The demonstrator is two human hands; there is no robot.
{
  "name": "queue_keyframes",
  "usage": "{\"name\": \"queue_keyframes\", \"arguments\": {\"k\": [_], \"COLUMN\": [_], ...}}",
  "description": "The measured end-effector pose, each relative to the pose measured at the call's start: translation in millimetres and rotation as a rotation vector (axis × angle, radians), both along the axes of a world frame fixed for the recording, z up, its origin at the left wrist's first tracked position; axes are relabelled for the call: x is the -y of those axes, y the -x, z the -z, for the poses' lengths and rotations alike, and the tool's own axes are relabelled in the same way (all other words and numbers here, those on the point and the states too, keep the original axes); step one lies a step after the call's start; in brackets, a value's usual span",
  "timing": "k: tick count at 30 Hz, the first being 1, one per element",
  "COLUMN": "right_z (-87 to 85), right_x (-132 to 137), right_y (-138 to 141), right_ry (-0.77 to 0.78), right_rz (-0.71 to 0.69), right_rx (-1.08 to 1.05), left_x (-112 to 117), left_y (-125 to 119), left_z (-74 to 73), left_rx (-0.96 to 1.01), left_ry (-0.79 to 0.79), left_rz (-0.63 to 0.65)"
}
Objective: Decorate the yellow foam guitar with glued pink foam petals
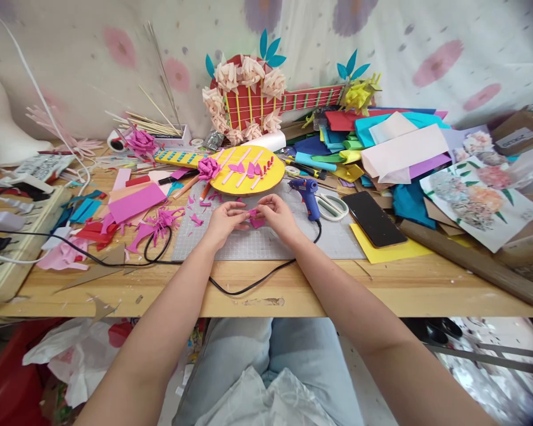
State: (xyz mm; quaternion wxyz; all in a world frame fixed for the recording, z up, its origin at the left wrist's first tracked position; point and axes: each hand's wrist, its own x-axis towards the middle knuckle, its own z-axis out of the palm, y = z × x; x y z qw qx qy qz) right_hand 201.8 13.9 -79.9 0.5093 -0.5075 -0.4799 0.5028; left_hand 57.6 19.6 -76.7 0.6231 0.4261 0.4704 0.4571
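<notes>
Small pink paper piece (257, 223) sits between the two hands, above the grey cutting mat (333, 247); fingers cover part of it, so its full shape is unclear. Right hand (281, 220): grip pinches the piece between thumb and fingers. Left hand (224, 223): fingers curve toward it, thumb close; cannot tell whether this grip is closed on it. Black cord (233, 293) disappears beneath both forearms, reappearing at the blue glue gun (310, 198). Phone (373, 219) hides much of a yellow sheet (373, 254). White rounded form (4, 127) is cut off at left, cardboard box (524, 135) at right. Surface (426, 290): pale wood, chipped near the front edge, scrap-strewn. Flower-printed curtain (382, 35) hangs behind.
</notes>
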Motion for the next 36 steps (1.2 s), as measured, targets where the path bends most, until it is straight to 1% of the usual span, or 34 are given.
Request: {"name": "queue_keyframes", "arguments": {"k": [7, 13, 18, 25, 29, 33, 36], "right_z": [0.9, 7.1, 11.1, 11.1, 11.9, 11.6, 10.9], "right_x": [1.8, -1.2, -4.2, -2.6, -4.4, -6.4, -6.2], "right_y": [-2.3, -1.0, 1.9, 3.7, 2.8, 0.4, -0.4], "right_ry": [-0.025, -0.033, -0.057, -0.109, -0.125, -0.068, -0.041], "right_rz": [-0.022, -0.027, 0.014, 0.049, 0.074, 0.046, 0.024], "right_rx": [0.035, 0.051, 0.085, 0.136, 0.120, 0.011, -0.015], "left_x": [1.3, 0.9, 1.0, 1.1, 1.3, 1.8, 2.7], "left_y": [-1.3, -3.5, -6.5, -10.1, -8.8, -6.5, -5.9], "left_z": [-1.3, 1.1, 3.8, 4.0, 1.4, -4.6, -6.9], "left_rx": [0.000, -0.004, -0.007, 0.001, 0.019, 0.049, 0.033], "left_ry": [-0.005, -0.031, -0.067, -0.043, -0.050, -0.016, 0.005], "left_rz": [-0.029, -0.058, -0.106, -0.175, -0.170, -0.139, -0.089]}}
